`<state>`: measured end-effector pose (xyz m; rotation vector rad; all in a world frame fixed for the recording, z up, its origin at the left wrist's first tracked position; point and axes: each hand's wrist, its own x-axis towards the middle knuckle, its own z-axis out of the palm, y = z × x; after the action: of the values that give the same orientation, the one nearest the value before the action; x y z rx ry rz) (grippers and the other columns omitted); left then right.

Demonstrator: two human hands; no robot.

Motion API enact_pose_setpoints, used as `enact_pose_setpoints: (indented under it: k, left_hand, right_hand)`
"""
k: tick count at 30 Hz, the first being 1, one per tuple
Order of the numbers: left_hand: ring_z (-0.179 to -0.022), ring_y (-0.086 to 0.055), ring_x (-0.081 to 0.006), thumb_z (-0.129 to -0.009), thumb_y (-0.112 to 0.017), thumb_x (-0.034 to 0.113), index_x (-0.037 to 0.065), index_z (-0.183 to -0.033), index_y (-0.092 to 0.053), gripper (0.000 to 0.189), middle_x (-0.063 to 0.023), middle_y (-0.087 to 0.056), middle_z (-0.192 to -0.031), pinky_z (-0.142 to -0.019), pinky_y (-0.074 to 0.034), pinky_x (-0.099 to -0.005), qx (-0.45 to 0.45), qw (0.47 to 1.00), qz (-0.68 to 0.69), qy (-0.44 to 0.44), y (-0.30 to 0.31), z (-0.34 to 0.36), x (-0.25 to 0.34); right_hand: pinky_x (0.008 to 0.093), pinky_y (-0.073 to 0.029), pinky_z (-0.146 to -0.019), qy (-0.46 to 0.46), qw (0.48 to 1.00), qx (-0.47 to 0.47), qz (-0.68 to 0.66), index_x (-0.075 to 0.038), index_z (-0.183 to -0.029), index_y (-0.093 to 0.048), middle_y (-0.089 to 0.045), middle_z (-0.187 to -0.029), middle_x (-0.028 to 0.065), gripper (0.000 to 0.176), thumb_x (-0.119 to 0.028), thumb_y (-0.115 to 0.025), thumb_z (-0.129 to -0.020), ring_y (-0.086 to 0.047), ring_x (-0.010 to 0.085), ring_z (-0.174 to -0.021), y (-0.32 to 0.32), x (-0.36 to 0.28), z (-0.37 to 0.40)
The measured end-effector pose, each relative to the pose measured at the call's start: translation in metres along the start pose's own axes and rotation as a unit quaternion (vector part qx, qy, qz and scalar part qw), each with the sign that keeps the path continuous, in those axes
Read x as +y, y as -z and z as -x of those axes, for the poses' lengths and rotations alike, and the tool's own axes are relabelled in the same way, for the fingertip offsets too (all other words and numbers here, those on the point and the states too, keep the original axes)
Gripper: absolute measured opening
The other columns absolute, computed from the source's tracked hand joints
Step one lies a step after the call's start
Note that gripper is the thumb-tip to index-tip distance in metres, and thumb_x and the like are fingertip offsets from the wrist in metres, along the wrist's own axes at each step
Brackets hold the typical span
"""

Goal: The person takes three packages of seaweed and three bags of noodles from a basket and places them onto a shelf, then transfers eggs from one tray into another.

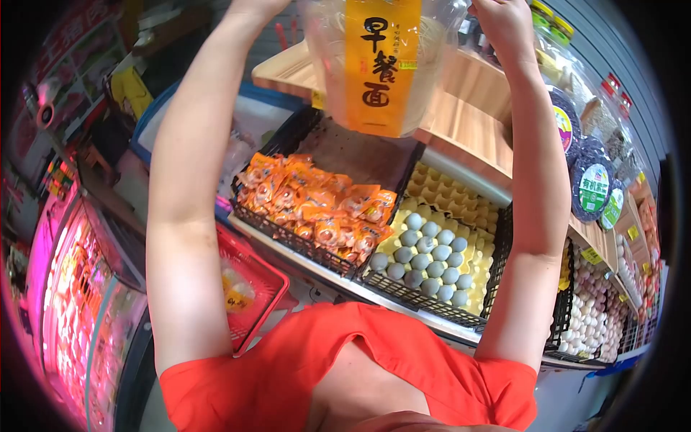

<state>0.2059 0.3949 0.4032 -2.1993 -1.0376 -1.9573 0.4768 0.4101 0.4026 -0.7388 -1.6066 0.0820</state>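
Note:
I hold up a clear plastic noodle bag (381,65) with an orange label printed in black characters, at the top centre, in front of a wooden shelf (468,115). My right hand (504,25) is closed on the bag's upper right corner. My left hand (253,7) is mostly cut off by the top edge, just left of the bag's upper left corner, and its grip is hidden. Both bare arms reach up from my red top.
Below the bag, black crates hold orange snack packets (317,209) and grey-green eggs on a yellow tray (428,255). More eggs (590,317) and round packets (592,186) are at the right. A red shopping basket (248,288) and a pink-lit chiller (72,302) stand at the left.

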Motion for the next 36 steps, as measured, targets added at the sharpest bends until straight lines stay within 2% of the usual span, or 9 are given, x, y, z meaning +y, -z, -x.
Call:
enact_pose_setpoints:
  k: [4,11,13,15,17,21,24,29,36]
  left_hand:
    - [-0.059,-0.058,-0.0101,-0.077,-0.060,0.002,0.001,-0.075,-0.063,0.003,-0.0050,-0.063,-0.065,-0.055,-0.048,-0.0254,0.002,0.999,0.002,-0.034,-0.061,-0.030,-0.017]
    - [-0.063,-0.061,-0.0129,-0.075,-0.063,0.005,0.002,-0.078,-0.065,0.005,-0.0072,-0.065,-0.069,-0.060,-0.050,-0.0270,-0.037,0.998,0.017,0.038,-0.119,-0.034,-0.043]
    - [-0.065,-0.062,-0.0136,-0.076,-0.063,0.006,0.003,-0.079,-0.065,0.005,-0.0075,-0.066,-0.071,-0.060,-0.050,-0.0271,-0.031,0.999,-0.039,-0.022,-0.126,-0.032,-0.059]
    - [-0.067,-0.063,-0.0144,-0.077,-0.063,0.007,0.004,-0.079,-0.065,0.005,-0.0080,-0.066,-0.074,-0.061,-0.050,-0.0273,-0.041,0.999,-0.022,-0.005,-0.129,-0.032,-0.063]
    - [-0.068,-0.063,-0.0144,-0.077,-0.063,0.009,0.003,-0.079,-0.065,0.006,-0.0078,-0.067,-0.076,-0.062,-0.050,-0.0275,-0.001,0.993,-0.042,-0.113,-0.132,-0.030,-0.069]
    - [-0.065,-0.062,-0.0136,-0.076,-0.063,0.010,0.003,-0.079,-0.066,0.008,-0.0080,-0.067,-0.074,-0.062,-0.049,-0.0275,0.098,0.988,-0.115,-0.012,-0.144,0.000,-0.071]
    - [-0.110,-0.052,-0.0225,-0.083,-0.065,0.032,0.002,-0.132,-0.035,0.065,-0.0170,-0.047,-0.126,-0.085,-0.047,-0.0350,-0.028,0.997,0.050,0.046,-0.148,0.033,-0.107]
    - [-0.110,-0.054,-0.0327,-0.077,-0.069,0.043,-0.009,-0.131,-0.031,0.084,-0.0284,-0.053,-0.117,-0.086,-0.048,-0.0392,-0.291,0.934,0.100,0.183,-0.142,0.091,-0.122]
    - [-0.113,-0.051,-0.0381,-0.073,-0.070,0.044,-0.013,-0.132,-0.023,0.094,-0.0325,-0.046,-0.123,-0.096,-0.041,-0.0401,-0.350,0.925,-0.012,0.148,-0.139,0.100,-0.114]
  right_hand:
    - [0.0270,-0.044,-0.054,0.005,0.982,0.055,0.181,-0.004,-0.089,-0.069,-0.064,-0.066,0.0042,0.019,-0.020,-0.064,-0.081,-0.056,0.0094,-0.057,0.031,0.007,-0.003]
    - [0.0323,-0.045,-0.054,-0.013,0.989,0.101,0.106,-0.005,-0.088,-0.068,-0.065,-0.067,0.0088,0.019,-0.023,-0.061,-0.084,-0.060,0.0171,-0.058,0.043,0.073,0.011]
    - [0.0184,-0.041,-0.059,-0.034,0.986,0.026,0.159,-0.006,-0.096,-0.069,-0.066,-0.081,-0.0044,0.019,-0.021,-0.061,-0.087,-0.050,0.0019,-0.066,0.045,0.094,0.012]
    - [0.0185,-0.042,-0.062,-0.049,0.989,0.021,0.140,-0.007,-0.096,-0.069,-0.067,-0.083,-0.0031,0.020,-0.022,-0.059,-0.088,-0.051,0.0015,-0.069,0.044,0.102,0.012]
    - [0.0203,-0.043,-0.064,-0.068,0.994,0.014,0.079,-0.007,-0.102,-0.067,-0.067,-0.085,-0.0019,0.024,-0.025,-0.058,-0.088,-0.053,0.0034,-0.070,0.045,0.107,0.012]
    - [0.0293,-0.047,-0.077,-0.128,0.985,-0.033,0.112,-0.006,-0.116,-0.059,-0.067,-0.098,0.0084,0.038,-0.027,-0.063,-0.084,-0.062,0.0158,-0.082,0.046,0.105,0.033]
    - [0.0293,-0.047,-0.078,-0.224,0.965,-0.080,0.115,-0.006,-0.130,-0.044,-0.061,-0.106,0.0099,0.055,-0.028,-0.064,-0.084,-0.061,0.0177,-0.091,0.039,0.111,0.076]
    - [0.0276,-0.048,-0.075,-0.382,0.892,-0.240,-0.016,-0.001,-0.126,-0.046,-0.061,-0.104,0.0112,0.041,-0.016,-0.057,-0.089,-0.061,0.0148,-0.086,0.034,0.127,0.139]
    - [0.0250,-0.051,-0.069,-0.395,0.892,-0.220,-0.003,0.006,-0.105,-0.055,-0.062,-0.085,0.0089,0.021,-0.009,-0.046,-0.094,-0.063,0.0136,-0.077,0.007,0.109,0.135]
